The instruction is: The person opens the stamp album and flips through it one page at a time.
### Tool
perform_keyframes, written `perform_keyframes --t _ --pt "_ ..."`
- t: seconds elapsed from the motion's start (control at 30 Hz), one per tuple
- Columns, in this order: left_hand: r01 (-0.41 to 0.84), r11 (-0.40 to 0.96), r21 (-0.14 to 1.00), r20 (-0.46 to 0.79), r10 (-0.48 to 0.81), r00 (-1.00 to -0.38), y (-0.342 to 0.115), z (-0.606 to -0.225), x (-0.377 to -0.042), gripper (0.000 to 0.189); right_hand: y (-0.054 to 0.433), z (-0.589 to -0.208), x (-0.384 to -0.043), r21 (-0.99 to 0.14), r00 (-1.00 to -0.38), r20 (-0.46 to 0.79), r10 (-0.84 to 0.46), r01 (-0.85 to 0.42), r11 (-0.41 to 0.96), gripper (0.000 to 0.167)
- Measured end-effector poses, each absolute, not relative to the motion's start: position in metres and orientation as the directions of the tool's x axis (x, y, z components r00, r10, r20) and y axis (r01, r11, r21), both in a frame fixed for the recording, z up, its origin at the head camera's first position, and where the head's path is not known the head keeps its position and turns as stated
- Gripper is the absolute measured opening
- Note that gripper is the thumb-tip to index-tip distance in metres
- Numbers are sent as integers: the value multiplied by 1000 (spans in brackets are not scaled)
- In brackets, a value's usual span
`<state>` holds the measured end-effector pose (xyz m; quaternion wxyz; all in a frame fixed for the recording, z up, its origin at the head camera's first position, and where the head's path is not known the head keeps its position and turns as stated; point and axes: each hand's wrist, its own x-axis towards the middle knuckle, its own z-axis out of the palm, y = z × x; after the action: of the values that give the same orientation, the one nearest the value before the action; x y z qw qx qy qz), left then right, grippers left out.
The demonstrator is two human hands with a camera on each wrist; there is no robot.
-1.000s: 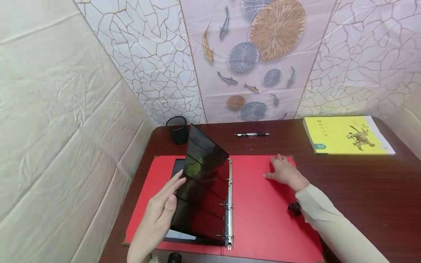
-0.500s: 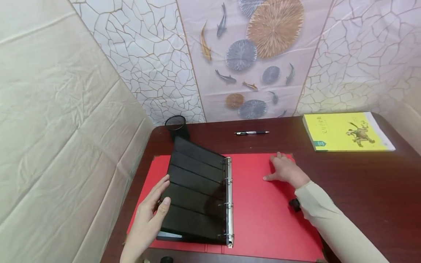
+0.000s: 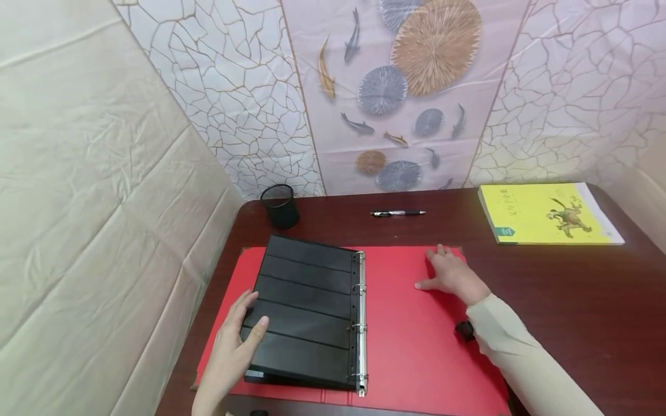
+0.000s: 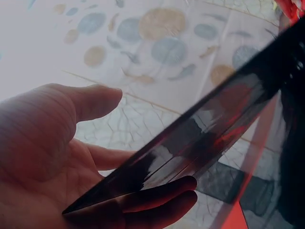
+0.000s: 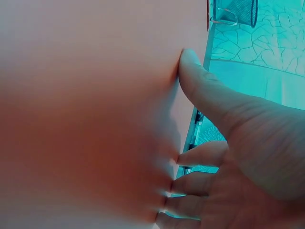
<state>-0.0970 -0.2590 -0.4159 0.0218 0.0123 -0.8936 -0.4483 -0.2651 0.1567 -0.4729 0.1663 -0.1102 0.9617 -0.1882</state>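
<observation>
A red ring binder (image 3: 406, 323) lies open on the table, metal rings (image 3: 362, 323) along its middle. Its black pocket pages (image 3: 307, 294) are on the left side. My left hand (image 3: 229, 346) is at the outer edge of the top page, thumb raised clear of it. In the left wrist view, the page edge (image 4: 157, 152) leans on the extended fingers (image 4: 162, 195), some of which lie beneath it. On the bare right cover, my right hand (image 3: 451, 273) rests its fingertips near the top corner. The right wrist view shows the thumb (image 5: 193, 71) touching that surface.
At the back left of the dark wooden table (image 3: 562, 312) stands a black mesh pen cup (image 3: 283, 209). A pen (image 3: 398, 213) lies behind the binder. One yellow book (image 3: 551, 214) is at the back right. Fabric-covered walls close off the left and back.
The black page that stood raised has swung down to the left, nearly flat. My left hand has lowered with it and moved slightly left. The right hand has stayed in place.
</observation>
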Motion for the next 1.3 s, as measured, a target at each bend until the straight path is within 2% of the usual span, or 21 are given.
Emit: perform_keyframes --t 0.2,0.5,0.93,1.3 --pt "-73 599 797 -23 -91 -996 -267 -434 -101 59 157 -475 -263 -411 -922 -266 -281 -155 898 98" --pt "-22 634 773 45 -89 -995 -273 -463 -104 49 160 -476 -262 -402 -926 -246 -287 -172 899 96" --pt "-119 695 709 -87 -81 -993 -272 -480 -110 48 160 -478 -261 -429 -926 -255 -279 -150 891 99" --pt "-54 712 700 -38 -38 -999 -271 -482 -114 43 160 -479 -258 -436 -933 -229 -279 -158 886 98"
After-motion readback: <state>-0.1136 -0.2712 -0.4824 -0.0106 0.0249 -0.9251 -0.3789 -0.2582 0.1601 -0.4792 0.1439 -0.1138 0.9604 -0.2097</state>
